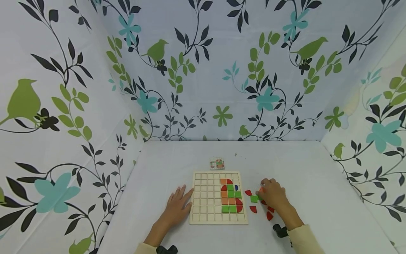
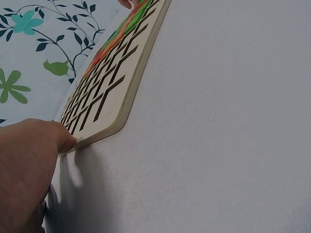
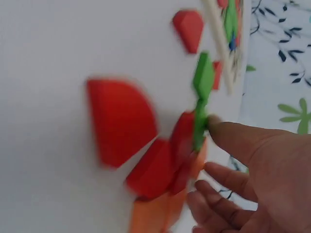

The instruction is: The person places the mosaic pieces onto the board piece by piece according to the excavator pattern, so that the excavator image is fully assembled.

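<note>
While the left hand [image 1: 176, 208] touches its side of the grid board [image 1: 203, 210], fingers out straight, the right hand [image 1: 274, 194] is closer to the loose pieces [image 1: 254, 199], thumb and fingers apart right by them. Board's between the hands and squarish, so no real long axis. Narrow strip of desk [image 1: 252, 221] separates it from the pieces; loads of room beyond the right hand.

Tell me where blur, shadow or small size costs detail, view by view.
Right wrist: the nearest red quarter-circle piece has smeared edges. Left wrist: a soft dark shadow lies beside the left hand on the white tabletop. Head: no strong glare, but the picture card beyond the wooden grid board is too small to read.
</note>
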Demonstrator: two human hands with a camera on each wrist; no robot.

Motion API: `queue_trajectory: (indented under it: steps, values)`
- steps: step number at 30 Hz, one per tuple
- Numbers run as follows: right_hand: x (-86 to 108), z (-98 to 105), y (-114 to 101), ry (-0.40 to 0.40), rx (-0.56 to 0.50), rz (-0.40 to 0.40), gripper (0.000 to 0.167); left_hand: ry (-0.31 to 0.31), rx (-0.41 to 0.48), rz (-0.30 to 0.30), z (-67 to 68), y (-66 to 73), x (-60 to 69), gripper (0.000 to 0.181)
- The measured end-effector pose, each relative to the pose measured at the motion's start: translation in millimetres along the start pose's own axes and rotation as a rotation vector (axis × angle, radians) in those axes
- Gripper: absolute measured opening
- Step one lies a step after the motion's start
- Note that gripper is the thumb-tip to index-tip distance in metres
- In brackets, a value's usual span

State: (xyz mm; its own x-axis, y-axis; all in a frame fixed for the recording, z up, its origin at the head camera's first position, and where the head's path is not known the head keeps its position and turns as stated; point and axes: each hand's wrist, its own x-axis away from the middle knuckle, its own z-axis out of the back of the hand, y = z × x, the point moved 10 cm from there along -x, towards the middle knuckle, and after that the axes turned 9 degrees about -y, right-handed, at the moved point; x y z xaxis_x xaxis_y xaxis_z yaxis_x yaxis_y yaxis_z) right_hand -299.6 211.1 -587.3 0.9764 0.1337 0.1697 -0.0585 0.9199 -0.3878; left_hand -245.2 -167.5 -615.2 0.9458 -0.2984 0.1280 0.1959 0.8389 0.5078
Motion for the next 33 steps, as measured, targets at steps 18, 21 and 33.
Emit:
queue_trajectory:
  steps: [18,21,33]
  values:
    - [-5.1,-5.8,12.3,-0.044,-0.255,0.014,0.023,0.001,-0.012,-0.004,-0.3,1.5,-0.7,0.053]
    - [-6.9,-6.5,7.3,-0.032,-0.250,0.021,0.026,-0.004,-0.005,0.001,-0.7,1.2,0.5,0.053]
    - [-12.3,-29.8,-41.3,-0.082,-0.041,0.127,0.021,0.005,-0.011,0.002,-2.1,-1.5,1.7,0.053]
